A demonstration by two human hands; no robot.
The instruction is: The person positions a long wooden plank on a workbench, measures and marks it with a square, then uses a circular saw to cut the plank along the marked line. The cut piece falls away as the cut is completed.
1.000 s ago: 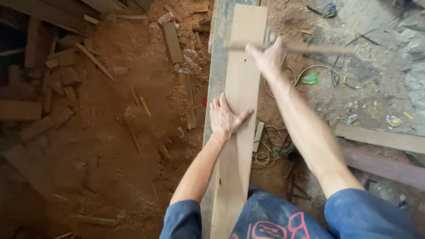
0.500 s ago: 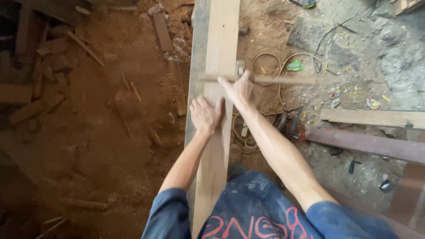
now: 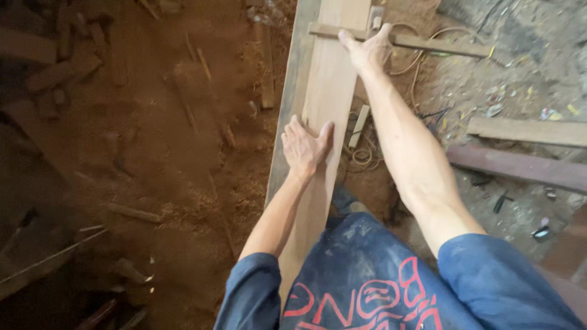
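The left hand [image 3: 304,148] lies flat, palm down, on a long pale plank [image 3: 327,91], fingers spread and pointing away from the person, thumb out toward the plank's right edge. It grips nothing; it only presses on the wood.

The right hand [image 3: 367,49] reaches farther up the same plank, arm stretched out straight. Its fingers are curled around a thin wooden handle [image 3: 428,44] that lies crosswise over the plank, one end sticking out past the left edge, the rest running off to the right over the ground. A small grey metal head [image 3: 375,13] sits just above the hand; how it joins the handle cannot be told.

The plank runs from the person's lap up to the top of the view, tilted slightly to the right. A darker, greyer board [image 3: 293,91] lies right against its left side.

To the left, the floor [image 3: 183,153] is covered in reddish sawdust with offcuts [image 3: 61,67] and sticks scattered over it. To the right of the plank, coils of cord [image 3: 367,153] lie on the dirt beneath the right arm. Farther right, a pale board [image 3: 526,130] and a dark beam [image 3: 520,168] lie near each other on grey, littered ground.
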